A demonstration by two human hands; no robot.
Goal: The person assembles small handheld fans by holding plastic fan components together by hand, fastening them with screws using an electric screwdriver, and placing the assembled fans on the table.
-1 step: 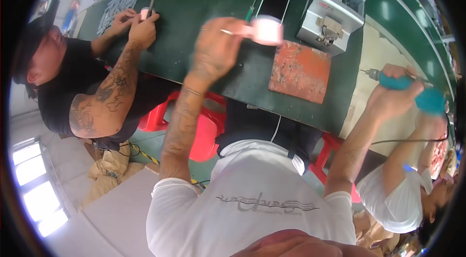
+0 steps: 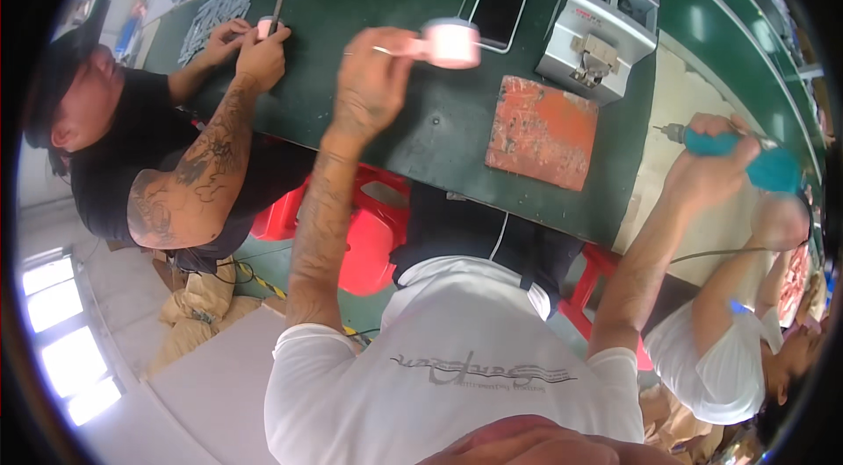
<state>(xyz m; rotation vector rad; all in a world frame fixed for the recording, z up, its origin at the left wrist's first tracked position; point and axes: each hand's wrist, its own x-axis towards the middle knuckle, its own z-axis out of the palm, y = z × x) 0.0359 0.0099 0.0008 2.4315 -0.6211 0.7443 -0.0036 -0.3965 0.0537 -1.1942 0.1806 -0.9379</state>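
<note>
- The green bench [image 2: 386, 122] carries a grey metal machine [image 2: 599, 21], a worn orange board [image 2: 543, 129] and a dark phone [image 2: 497, 12].
- The left hand [image 2: 373, 79] has its grip clamped on a small pink part [image 2: 450, 43], raised above the bench near the phone.
- The right hand [image 2: 707, 171] has its grip clamped on a teal power screwdriver [image 2: 746, 158], held off the bench's right end.
</note>
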